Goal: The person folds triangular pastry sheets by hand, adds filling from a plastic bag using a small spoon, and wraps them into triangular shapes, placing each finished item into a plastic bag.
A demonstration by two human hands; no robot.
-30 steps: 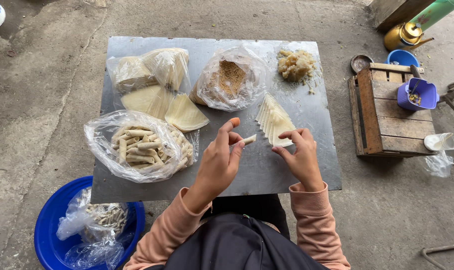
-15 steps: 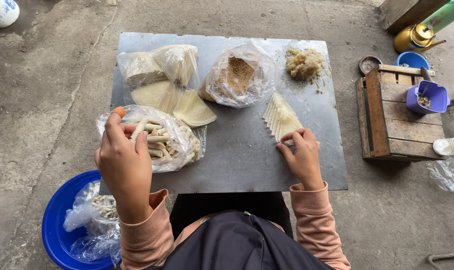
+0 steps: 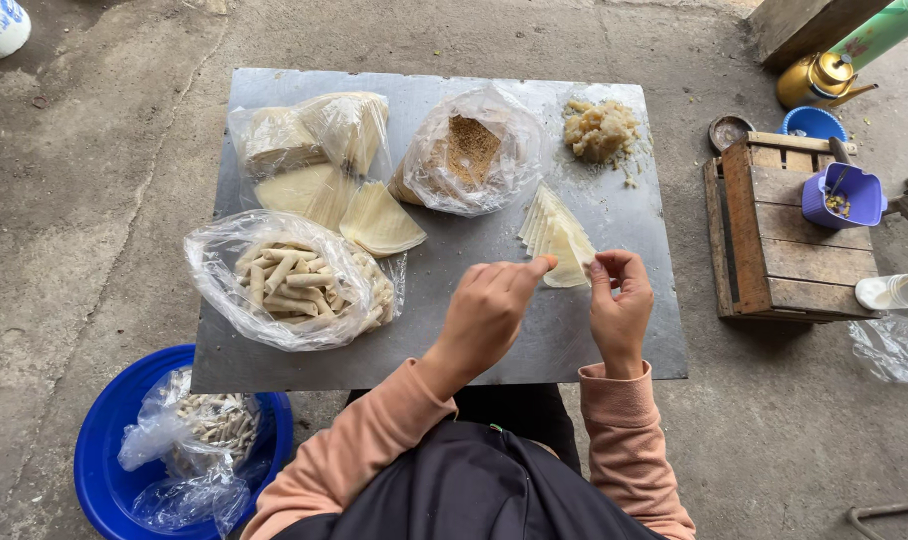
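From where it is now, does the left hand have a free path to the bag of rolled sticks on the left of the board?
Probably yes. The left hand hovers by the fanned wrappers, and only bare metal board lies between it and the open bag of rolled sticks. The right hand is on the far side.

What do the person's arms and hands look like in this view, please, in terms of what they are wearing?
Both arms are covered by long salmon-pink sleeves with ribbed cuffs at the wrists. The left hand and right hand are bare, with no gloves; no rings or watch can be made out.
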